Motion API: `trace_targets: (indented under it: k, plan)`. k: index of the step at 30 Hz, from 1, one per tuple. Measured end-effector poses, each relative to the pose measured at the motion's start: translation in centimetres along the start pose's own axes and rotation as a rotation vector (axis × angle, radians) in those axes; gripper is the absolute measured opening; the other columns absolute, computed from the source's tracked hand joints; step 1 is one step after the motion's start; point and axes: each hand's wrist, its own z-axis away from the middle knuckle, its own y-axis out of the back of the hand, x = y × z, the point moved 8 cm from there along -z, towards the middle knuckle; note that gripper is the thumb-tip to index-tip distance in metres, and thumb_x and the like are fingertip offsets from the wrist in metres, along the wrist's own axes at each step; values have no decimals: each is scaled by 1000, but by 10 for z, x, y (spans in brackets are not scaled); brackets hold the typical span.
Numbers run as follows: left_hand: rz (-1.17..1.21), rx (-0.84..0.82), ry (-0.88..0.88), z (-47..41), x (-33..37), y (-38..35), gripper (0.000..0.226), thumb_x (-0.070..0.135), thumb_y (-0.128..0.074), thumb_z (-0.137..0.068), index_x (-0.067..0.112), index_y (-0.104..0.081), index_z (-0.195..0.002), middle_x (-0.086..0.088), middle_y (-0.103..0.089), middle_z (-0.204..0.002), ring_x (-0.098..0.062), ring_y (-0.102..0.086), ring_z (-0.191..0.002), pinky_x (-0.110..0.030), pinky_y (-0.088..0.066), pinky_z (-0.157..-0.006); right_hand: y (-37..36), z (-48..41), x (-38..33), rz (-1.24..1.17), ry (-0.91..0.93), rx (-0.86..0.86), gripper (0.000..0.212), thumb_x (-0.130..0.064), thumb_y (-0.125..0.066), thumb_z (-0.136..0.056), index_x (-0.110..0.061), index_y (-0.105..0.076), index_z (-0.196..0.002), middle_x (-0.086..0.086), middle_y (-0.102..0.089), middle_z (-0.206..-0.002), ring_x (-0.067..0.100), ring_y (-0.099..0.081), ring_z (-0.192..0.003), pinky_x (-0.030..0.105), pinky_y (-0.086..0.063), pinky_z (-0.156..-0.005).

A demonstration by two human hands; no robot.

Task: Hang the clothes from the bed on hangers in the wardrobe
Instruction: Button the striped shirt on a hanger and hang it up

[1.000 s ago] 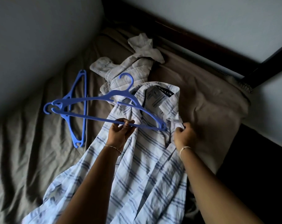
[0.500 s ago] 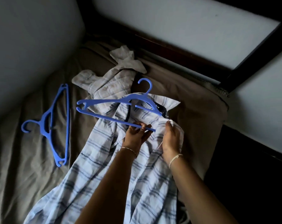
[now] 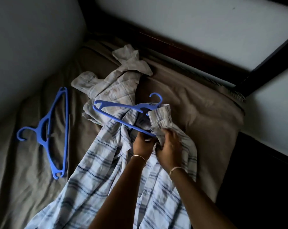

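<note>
A white shirt with blue stripes [image 3: 106,176] lies spread down the bed. A blue hanger [image 3: 123,113] sits over its collar, its right end tucked inside the shirt's right shoulder. My left hand [image 3: 142,144] grips the hanger's lower bar near that end. My right hand [image 3: 169,146] pinches the collar and shoulder cloth beside it, pulling it over the hanger. A second crumpled pale checked shirt [image 3: 113,86] lies further up the bed.
Another blue hanger [image 3: 57,129] lies flat on the brown bedsheet [image 3: 24,162] at the left. A dark wooden bed frame [image 3: 181,52] runs along the light wall behind. A dark drop lies off the bed's right edge.
The hanger's right end has slid further into the shirt's shoulder. My right hand has moved left, close to my left hand, bunching the collar cloth over the hanger.
</note>
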Motion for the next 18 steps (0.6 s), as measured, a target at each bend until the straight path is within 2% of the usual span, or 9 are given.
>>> trace_targets:
  k: [2,5,7,8,11,12,14,16,18]
  plan:
    - [-255,177,-152,4,9,26,31,8,-78,-71,8,-65,-99,-7,-70,-93,-22,-66,-84,-23,-46,-73,-2,-3,-14,47,80,7,74,-8,-69,-60,-13,-51,-131,6,-53,-133,28,-47,-123,42,-42,-100]
    - [-505,445,-361,16,20,67,36,-2,-70,-67,8,-69,-101,-17,-61,-97,-39,-57,-89,-33,-40,-79,-18,-9,-42,72,289,-69,74,-3,-67,-65,-14,-47,-136,4,-53,-133,25,-49,-122,41,-45,-99]
    - [-579,565,-370,19,19,89,37,3,-72,-67,7,-67,-103,-21,-58,-102,-41,-53,-92,-39,-37,-83,-32,-12,-54,101,361,-111,74,0,-69,-65,-12,-50,-135,5,-60,-125,25,-56,-114,40,-48,-93]
    - [-602,609,-317,16,15,98,39,9,-75,-68,6,-64,-105,-22,-57,-106,-41,-51,-96,-40,-35,-85,-38,-14,-58,117,369,-137,73,0,-70,-65,-11,-51,-134,6,-63,-120,27,-60,-108,40,-49,-89]
    - [-635,553,-25,1,-8,116,50,36,-73,-77,11,-57,-117,-16,-53,-122,-38,-48,-112,-46,-36,-91,-56,-26,-56,125,302,-225,54,-10,-69,-79,-14,-54,-132,10,-69,-111,32,-64,-101,43,-48,-88]
    - [-601,506,3,-5,-15,120,50,40,-70,-80,16,-56,-121,-12,-55,-124,-34,-50,-114,-46,-39,-92,-57,-31,-54,72,256,-248,44,-15,-65,-85,-16,-57,-129,10,-70,-108,32,-64,-100,44,-49,-88]
    - [-460,423,-30,-15,-21,127,42,40,-65,-86,23,-60,-124,-7,-65,-117,-28,-59,-109,-38,-46,-89,-51,-37,-51,-45,208,-245,29,-17,-63,-90,-16,-64,-118,11,-72,-102,33,-66,-94,45,-51,-83]
    - [-307,433,-62,-15,-16,139,30,33,-59,-92,13,-66,-114,-14,-70,-105,-31,-64,-99,-31,-45,-79,-39,-36,-51,-105,235,-188,21,-15,-64,-89,-12,-69,-109,12,-72,-96,32,-67,-88,41,-53,-78]
    - [-181,489,-59,-11,-6,153,30,30,-54,-96,3,-67,-99,-22,-69,-95,-33,-64,-89,-33,-41,-70,-27,-29,-52,-126,277,-149,19,-13,-63,-89,-10,-70,-107,10,-73,-94,30,-68,-85,39,-54,-75]
